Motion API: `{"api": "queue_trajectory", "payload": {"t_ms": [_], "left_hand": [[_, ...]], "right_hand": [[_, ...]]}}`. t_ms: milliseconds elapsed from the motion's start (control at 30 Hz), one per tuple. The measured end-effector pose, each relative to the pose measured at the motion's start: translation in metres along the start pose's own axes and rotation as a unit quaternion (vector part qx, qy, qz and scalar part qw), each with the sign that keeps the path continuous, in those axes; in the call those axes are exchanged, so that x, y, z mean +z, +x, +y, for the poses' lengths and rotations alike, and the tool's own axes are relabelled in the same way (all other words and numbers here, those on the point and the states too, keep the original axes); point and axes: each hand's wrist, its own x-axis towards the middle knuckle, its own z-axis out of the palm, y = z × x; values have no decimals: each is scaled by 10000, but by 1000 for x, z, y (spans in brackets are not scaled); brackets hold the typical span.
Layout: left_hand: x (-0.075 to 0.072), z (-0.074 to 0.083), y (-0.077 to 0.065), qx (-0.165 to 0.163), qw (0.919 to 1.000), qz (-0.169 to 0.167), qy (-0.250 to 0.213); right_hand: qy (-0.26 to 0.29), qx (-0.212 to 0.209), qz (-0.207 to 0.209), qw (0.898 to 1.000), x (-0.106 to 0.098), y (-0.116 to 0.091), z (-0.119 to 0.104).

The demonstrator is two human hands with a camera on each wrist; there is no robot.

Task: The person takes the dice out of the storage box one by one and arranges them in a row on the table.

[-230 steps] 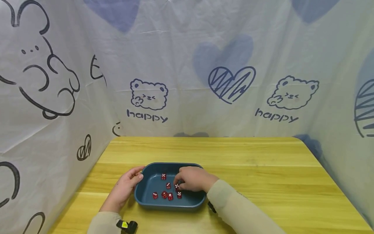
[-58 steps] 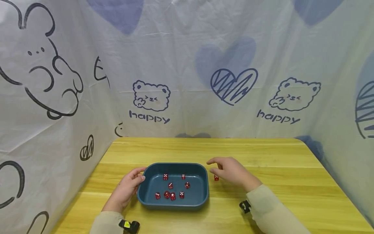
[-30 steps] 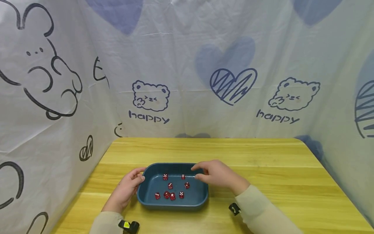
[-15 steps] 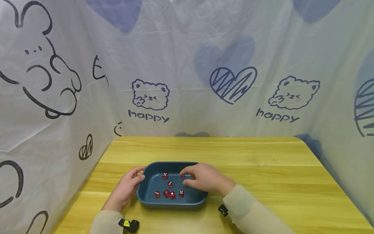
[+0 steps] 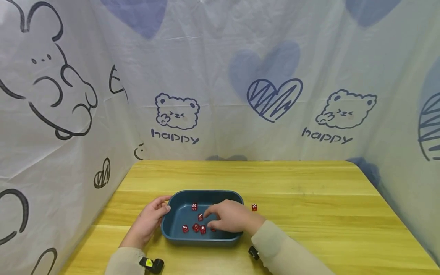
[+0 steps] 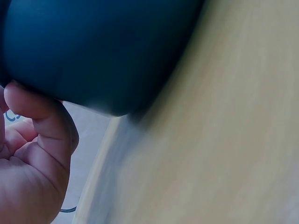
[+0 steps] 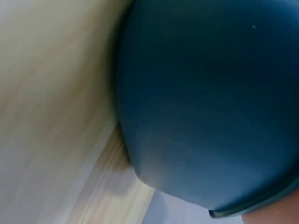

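A blue rectangular tray (image 5: 203, 241) holds several red dice with white pips. My left hand (image 5: 148, 219) holds its left end, thumb at the rim; the left wrist view shows that bent thumb against the tray's outer wall (image 6: 103, 56). Over the right half reaches my right hand (image 5: 232, 216), thumb and index finger apart, nothing pinched between them. Nearest its fingertips lies one die (image 5: 200, 217); another die (image 5: 213, 230) is partly covered by the thumb. Dice farther right are hidden under the hand. The tray's outer side (image 7: 201, 102) fills most of the right wrist view.
A single red die (image 5: 254, 207) lies on the yellow wooden table (image 5: 309, 191), just right of the tray. White cloth (image 5: 220, 126) with printed hearts and bears hangs behind the table and along both sides.
Earlier, my right hand moved out of the tray to the table on the right, where a die now lies. Since then it has come back left over the tray. The left hand stays put.
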Motion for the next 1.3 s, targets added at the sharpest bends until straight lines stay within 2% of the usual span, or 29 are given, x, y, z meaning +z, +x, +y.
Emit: {"api": "queue_trajectory", "payload": {"t_ms": [267,400,633,1300], "left_hand": [[0,-2,1,2,10000,70,33],[-1,-3,2,30,10000,49,36],[-1,-3,1,6,10000,77,19],[1,0,0,10,10000,-16,-26]], "right_hand": [[-122,-86,-178,9997,4,10,-2],[-296,-43,-211,9993,5,12,-6],[-299,27,-275,9992,9,16,-10],[-465,53,-364,9982,22,25,-6]]}}
